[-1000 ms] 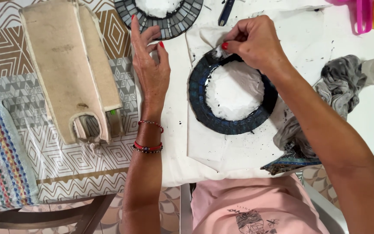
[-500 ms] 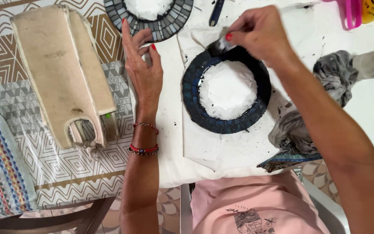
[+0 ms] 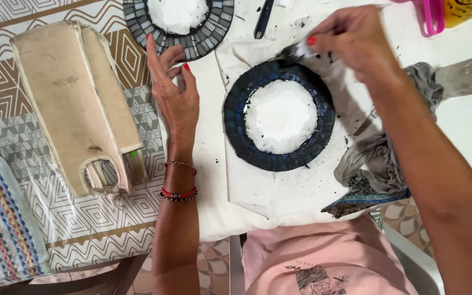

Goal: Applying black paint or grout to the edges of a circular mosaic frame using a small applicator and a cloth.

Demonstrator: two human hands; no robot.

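Note:
A round frame with a dark blue mosaic rim (image 3: 236, 131) and a white centre lies on white paper in front of me. My right hand (image 3: 356, 41) is closed on a small dark tool (image 3: 293, 52) whose tip touches the far edge of that rim. My left hand (image 3: 173, 90) rests flat on the paper just left of the frame, fingers spread, holding nothing. It wears red bead bracelets at the wrist. A second mosaic frame with a grey tiled rim (image 3: 206, 38) lies beyond my left hand.
A beige cloth bag (image 3: 72, 104) lies on the patterned tablecloth at left, beside a striped woven mat (image 3: 1, 218). A crumpled grey rag (image 3: 381, 153) sits right of the frame. A dark pen (image 3: 263, 19), a pink handle (image 3: 430, 16) and a yellow container (image 3: 465, 8) are at the far edge.
My right hand has moved with the tool along the top of the blue rim, from its left side toward the right. My left hand has stayed flat on the paper.

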